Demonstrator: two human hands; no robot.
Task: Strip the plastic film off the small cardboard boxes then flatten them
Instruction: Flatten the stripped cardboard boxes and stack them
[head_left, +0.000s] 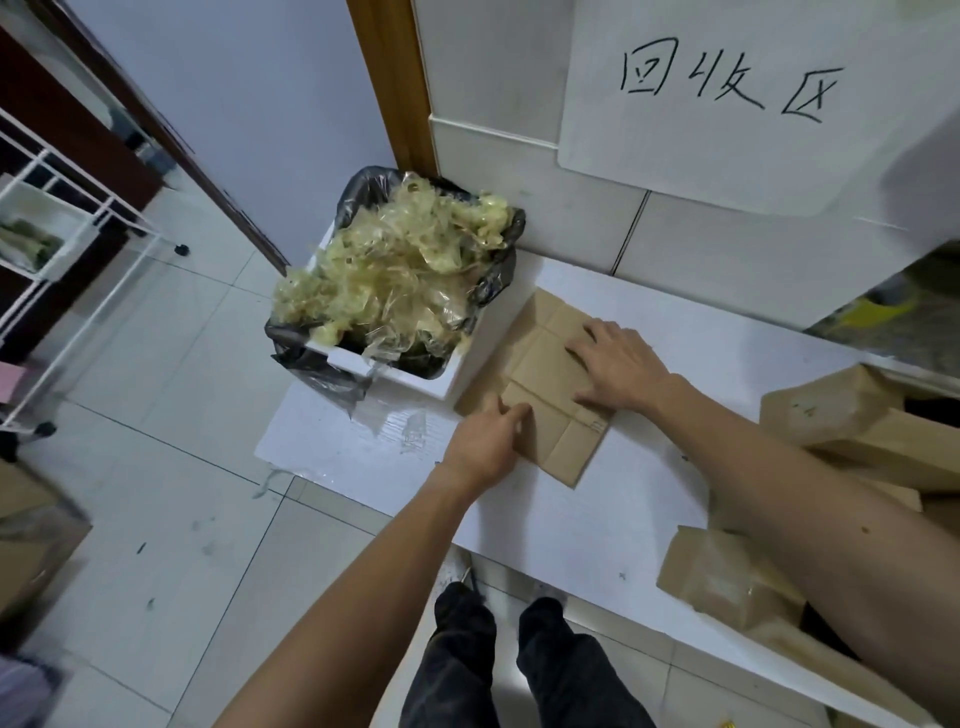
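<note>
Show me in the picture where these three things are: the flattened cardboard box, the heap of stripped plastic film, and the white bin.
flattened cardboard box (540, 364), head view, on its bare middle panel.
plastic film (395, 270), head view, on the middle of the heap.
white bin (462, 374), head view, on its outer side wall.

There is only one view, from a camera worn on the person's head. It looks forward and steeply down, and its wide angle bends straight lines near the edges. Both forearms come in from the lower edge. The left hand (485, 441) and right hand (621, 364) meet on the flattened cardboard (545, 374) near the middle, close to the lens. The wall sign (727, 78) fills the top right, the tiled floor (156, 519) the left, and the person's legs (519, 665) the bottom.
</note>
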